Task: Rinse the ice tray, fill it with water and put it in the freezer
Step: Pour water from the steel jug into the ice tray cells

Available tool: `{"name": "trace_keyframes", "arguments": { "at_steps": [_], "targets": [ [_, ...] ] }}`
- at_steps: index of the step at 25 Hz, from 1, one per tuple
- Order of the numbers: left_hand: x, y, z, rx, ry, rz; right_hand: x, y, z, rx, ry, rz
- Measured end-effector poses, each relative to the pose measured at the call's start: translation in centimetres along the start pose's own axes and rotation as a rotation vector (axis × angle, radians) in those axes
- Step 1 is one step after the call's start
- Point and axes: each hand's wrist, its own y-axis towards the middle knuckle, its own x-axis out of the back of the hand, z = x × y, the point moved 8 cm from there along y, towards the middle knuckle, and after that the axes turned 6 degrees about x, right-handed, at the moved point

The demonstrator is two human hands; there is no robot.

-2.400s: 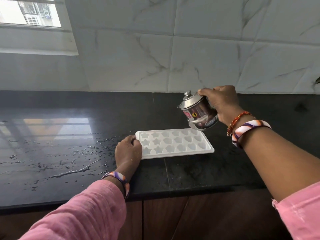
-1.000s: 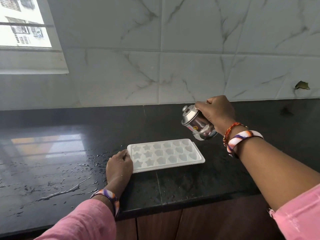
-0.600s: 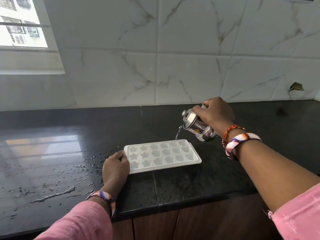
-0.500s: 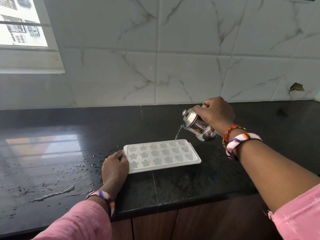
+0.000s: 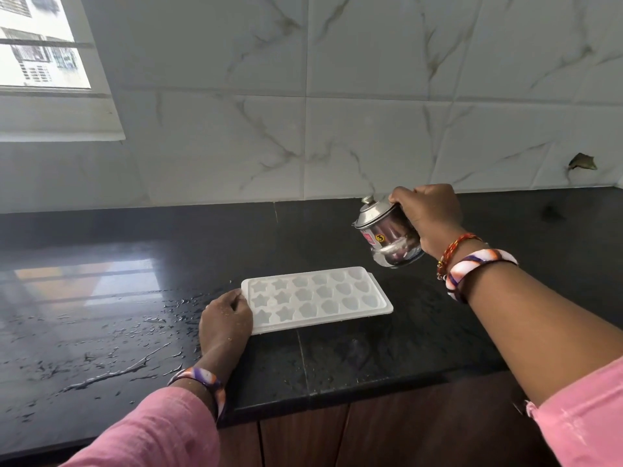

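A white ice tray (image 5: 317,298) with star and heart shaped cells lies flat on the black counter (image 5: 421,335). My left hand (image 5: 225,318) rests against the tray's left end, fingers curled on its edge. My right hand (image 5: 426,215) grips a small lidded steel pot (image 5: 387,235) in the air, above and just beyond the tray's right end. The pot is tilted a little to the left, and no stream of water shows from it.
Water is spilled in streaks and drops on the counter left of the tray (image 5: 111,335). A marble-tiled wall (image 5: 337,129) backs the counter, with a window (image 5: 37,45) at upper left. Brown cabinet doors (image 5: 387,436) lie below the counter's front edge.
Half a second ago a thin stream of water ran from the tilted pot into the tray's far right cells. The pot has since tipped back and the stream has stopped.
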Motion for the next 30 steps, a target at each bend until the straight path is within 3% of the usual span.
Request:
{"name": "trace_keyframes", "arguments": {
  "at_steps": [7,20,24,30],
  "targets": [
    [-0.1,0.1,0.0,-0.002,-0.007,0.002,0.4,-0.7,1.6,0.200,-0.333,0.020],
    [0.1,-0.1,0.1,0.013,-0.029,-0.002,0.3,-1.1,1.3,0.294,-0.448,0.017],
    [-0.1,0.0,0.1,0.006,-0.020,0.004,1.0,-0.6,0.2,0.206,-0.372,0.004],
    [-0.4,0.2,0.4,0.015,-0.019,0.013,2.2,-0.6,-2.1,-0.055,0.064,-0.057]
  ]
}}
